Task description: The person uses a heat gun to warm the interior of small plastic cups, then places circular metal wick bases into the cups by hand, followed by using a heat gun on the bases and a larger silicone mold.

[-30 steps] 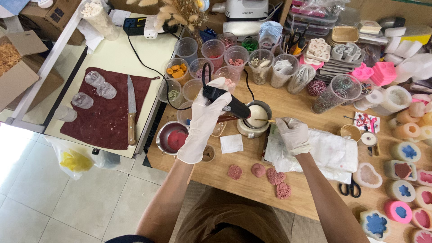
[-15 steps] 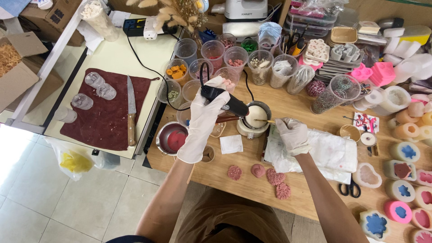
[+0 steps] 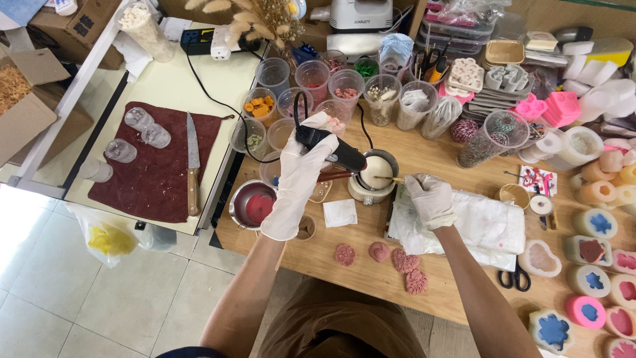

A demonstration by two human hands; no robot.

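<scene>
1. Your left hand (image 3: pixel 301 169), in a white glove, is wrapped tight around the handle of a black heat gun (image 3: pixel 330 147), whose nozzle points toward four o'clock at the small round tin of pale wax (image 3: pixel 376 174).
2. Your right hand (image 3: pixel 430 199), also gloved, pinches a thin wooden stick (image 3: pixel 389 178); the stick's far end reaches out at nine o'clock over the wax in the tin.
3. The two hands sit apart, with the tin between them near the middle of the wooden table (image 3: pixel 457 156).
4. Your right wrist rests over a crumpled white cloth (image 3: pixel 487 225) at four o'clock from the tin.
5. At nine o'clock from the tin stands a small steel pot with red wax (image 3: pixel 253 205); a white paper square (image 3: pixel 340 213) lies at seven o'clock.
6. Toward six o'clock, near the table edge, lie several pink wax flowers (image 3: pixel 405 265).
7. At twelve o'clock stand clear plastic cups (image 3: pixel 346 86) of dried bits and colourings.
8. Far out at three to four o'clock sit round candles with coloured flower centres (image 3: pixel 599 222), and black scissors (image 3: pixel 515 278) lie near the cloth.
9. At nine o'clock, on the side table, a knife (image 3: pixel 193 159) lies on a dark red mat (image 3: pixel 156 169).
</scene>
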